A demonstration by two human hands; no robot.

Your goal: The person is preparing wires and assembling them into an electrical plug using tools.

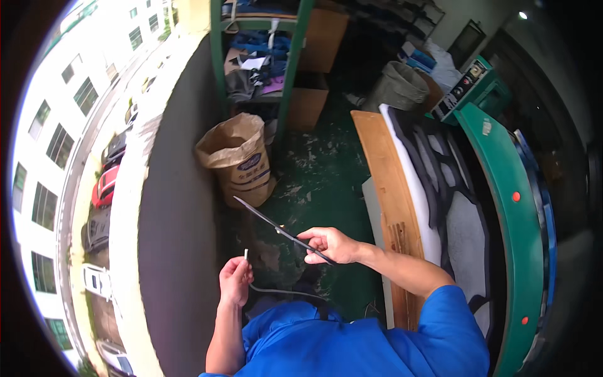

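My left hand [234,281] is closed in a pinch on a thin pale grey cord [286,291]. The cord's short cut-looking end sticks up above the fingertips, and the rest trails right across my front. To the right, my right hand [331,245] grips long dark scissors [259,214], seen almost edge-on. Their tip points to the far left, and a small brass-coloured pivot shows midway along them. Fingers and the narrow angle hide how far the blades are apart. The scissors and the cord end do not touch.
An open brown paper sack [242,169] stands ahead, before a green shelf rack [292,81] with cloth. A dark wall [182,220] with windows runs along the left. On the right are a wooden board [383,169], black cut-out sheet material [433,169] and a green machine [502,188].
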